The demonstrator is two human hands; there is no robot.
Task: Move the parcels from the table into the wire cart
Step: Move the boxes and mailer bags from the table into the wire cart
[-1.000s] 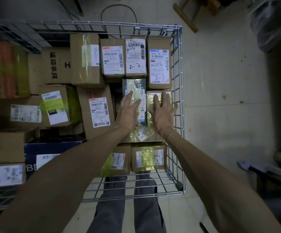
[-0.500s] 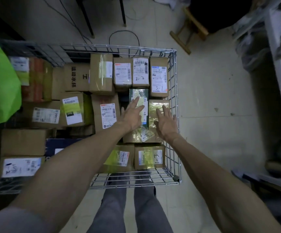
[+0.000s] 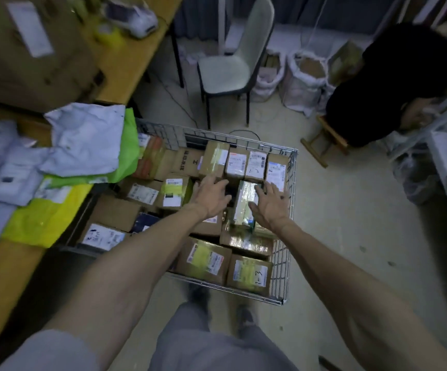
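Dim room; pale floor [image 3: 351, 223], white chair [image 3: 230, 65], wooden stool [image 3: 324, 145].

I see a wooden worktop [image 3: 134, 57] with soft white mail bags [image 3: 83, 140], a yellow bag [image 3: 43, 218] and a big cardboard box [image 3: 29, 62].

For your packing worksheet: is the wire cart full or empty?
Nearly full: taped parcels cover the wire cart almost wall to wall.

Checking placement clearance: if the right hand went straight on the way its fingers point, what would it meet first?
Probably the white-labelled box in the far row of the wire cart, just beyond the right hand. Blur hides the hand's height, so it might pass above it.
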